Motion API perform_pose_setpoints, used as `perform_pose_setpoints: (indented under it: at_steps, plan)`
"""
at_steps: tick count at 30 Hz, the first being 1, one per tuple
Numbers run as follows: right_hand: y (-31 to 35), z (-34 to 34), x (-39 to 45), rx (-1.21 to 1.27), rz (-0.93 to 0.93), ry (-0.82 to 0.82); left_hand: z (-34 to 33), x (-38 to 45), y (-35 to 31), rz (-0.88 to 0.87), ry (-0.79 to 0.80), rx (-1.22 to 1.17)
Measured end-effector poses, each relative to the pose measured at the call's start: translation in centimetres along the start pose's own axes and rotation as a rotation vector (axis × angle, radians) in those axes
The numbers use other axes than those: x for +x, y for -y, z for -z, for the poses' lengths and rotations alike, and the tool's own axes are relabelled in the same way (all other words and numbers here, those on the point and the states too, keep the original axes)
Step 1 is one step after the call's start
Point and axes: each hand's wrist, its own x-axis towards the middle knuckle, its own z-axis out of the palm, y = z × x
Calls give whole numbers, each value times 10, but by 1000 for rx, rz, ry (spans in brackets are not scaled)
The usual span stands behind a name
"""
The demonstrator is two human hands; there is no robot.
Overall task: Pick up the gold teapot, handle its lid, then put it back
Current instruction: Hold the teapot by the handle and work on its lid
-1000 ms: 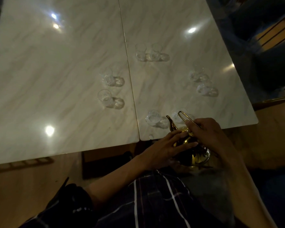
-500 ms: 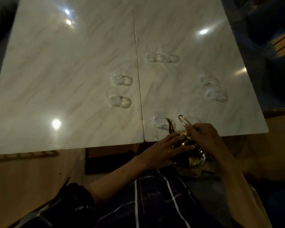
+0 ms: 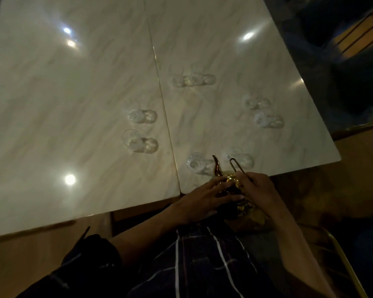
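The gold teapot point(image 3: 235, 190) is off the counter point(image 3: 73, 104), held over the lap near its edge: left hand point(image 3: 202, 198) fingers lie spread against its body, right hand point(image 3: 256, 190) fingers curl at the lid, so setting back remains.

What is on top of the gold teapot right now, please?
Both hands: the left hand lies across the gold teapot, the right hand grips by its handle. The lid is covered, unseen.
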Motion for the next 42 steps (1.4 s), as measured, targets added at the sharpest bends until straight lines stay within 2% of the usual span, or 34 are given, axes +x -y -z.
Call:
perform_pose_setpoints:
  at_steps: [7,14,23,35,42]
  plan:
    - [-22,28,-4,85,-80,-72,-6,41,-9,-101,90,-44]
    - [-30,65,-4,42,-90,-119,-10,83,-22,-149,126,-130]
    - [-31,89,12,-34,-59,-105,6,104,-33,-165,54,-124]
    - [-23,93,23,-115,-34,-69,-5,105,-30,-109,68,-170]
    - [-21,97,18,-136,-22,-81,-1,105,-36,-141,-3,-158]
